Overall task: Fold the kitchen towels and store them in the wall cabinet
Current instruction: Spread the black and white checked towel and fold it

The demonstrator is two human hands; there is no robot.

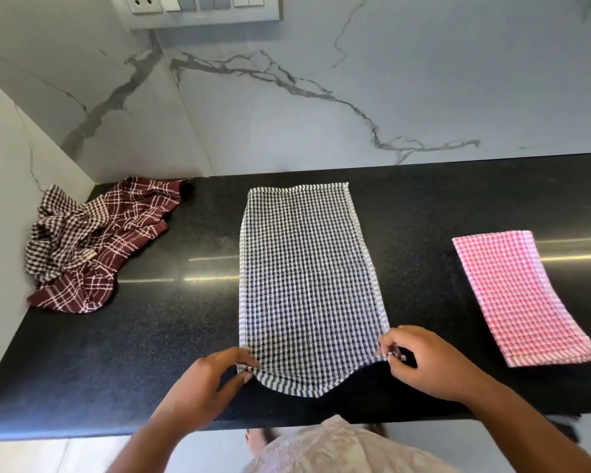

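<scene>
Black-checked towel [307, 285], near corners pinched by left hand [202, 380] and right hand [423, 360] grips; fingertips blurred, forearms cropped.

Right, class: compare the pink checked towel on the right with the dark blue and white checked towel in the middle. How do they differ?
The pink checked towel is folded into a small rectangle; the dark blue and white checked towel lies in a longer, wider strip. The pink one lies untouched, while the left hand and right hand pinch the blue one's near corners. Both are checked and lie flat on the black countertop.
</scene>
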